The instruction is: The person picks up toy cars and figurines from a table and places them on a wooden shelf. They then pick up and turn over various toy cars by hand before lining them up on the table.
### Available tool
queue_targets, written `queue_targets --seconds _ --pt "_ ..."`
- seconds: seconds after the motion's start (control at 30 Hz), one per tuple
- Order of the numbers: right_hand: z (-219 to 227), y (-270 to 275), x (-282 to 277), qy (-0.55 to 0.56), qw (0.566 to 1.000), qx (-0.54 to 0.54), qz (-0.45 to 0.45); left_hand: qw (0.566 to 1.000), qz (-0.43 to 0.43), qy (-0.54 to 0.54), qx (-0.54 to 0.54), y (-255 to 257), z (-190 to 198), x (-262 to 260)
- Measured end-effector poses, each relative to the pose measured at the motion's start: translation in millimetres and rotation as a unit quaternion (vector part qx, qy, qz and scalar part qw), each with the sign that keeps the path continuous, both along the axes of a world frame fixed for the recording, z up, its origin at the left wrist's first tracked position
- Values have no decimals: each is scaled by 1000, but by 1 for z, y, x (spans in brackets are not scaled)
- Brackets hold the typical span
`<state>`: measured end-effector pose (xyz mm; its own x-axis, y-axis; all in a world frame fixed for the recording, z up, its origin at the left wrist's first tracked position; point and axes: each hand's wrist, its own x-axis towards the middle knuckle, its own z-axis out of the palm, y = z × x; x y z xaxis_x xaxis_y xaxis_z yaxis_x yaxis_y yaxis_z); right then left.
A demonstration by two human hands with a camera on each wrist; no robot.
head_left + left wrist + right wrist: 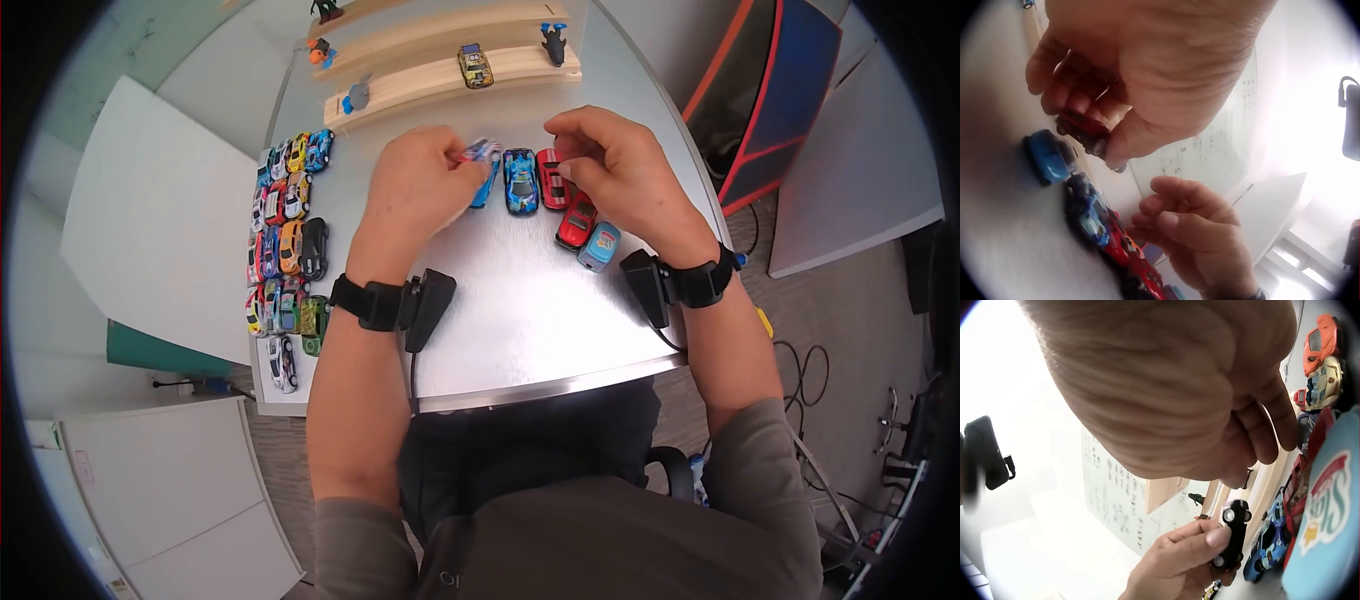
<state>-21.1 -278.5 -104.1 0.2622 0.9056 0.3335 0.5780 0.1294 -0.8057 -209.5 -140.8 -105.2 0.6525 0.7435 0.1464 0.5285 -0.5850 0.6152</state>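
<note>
Upper centre | left hand (412,190) pinches small black-bottomed toy car (1235,534) | right hand (635,170) released, empty | keep side grip, clear glossy blue car (1050,161)

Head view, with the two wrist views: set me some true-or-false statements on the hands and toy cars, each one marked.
1. The left hand pinches a small car. True.
2. The right hand is lifting the light-blue car. False: that car is down on the table, and the hand grips nothing.
3. The yellow-patterned car stands on a wooden strip. True.
4. The black car is leftmost in its row. False: it is rightmost.
5. The blue patterned car is just left of the striped red car. True.
</note>
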Motion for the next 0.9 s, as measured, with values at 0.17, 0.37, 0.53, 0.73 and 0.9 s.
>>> queue_targets --seconds 0.17,0.37,0.53,0.73,0.9 --pt "-4 1 3 -22 999 24 8 969 130 134 162 21 -5 -16" --pt "4 -3 0 11 1000 -13 5 951 186 201 142 25 5 -22" --pt "1 -1 1 -23 1000 6 4 970 62 28 235 9 -6 -11" --pt "1 0 1 -35 999 18 4 989 -28 48 135 -23 -8 8" --pt "7 -3 -1 -16 1000 -9 13 985 -32 44 164 -14 -13 5"
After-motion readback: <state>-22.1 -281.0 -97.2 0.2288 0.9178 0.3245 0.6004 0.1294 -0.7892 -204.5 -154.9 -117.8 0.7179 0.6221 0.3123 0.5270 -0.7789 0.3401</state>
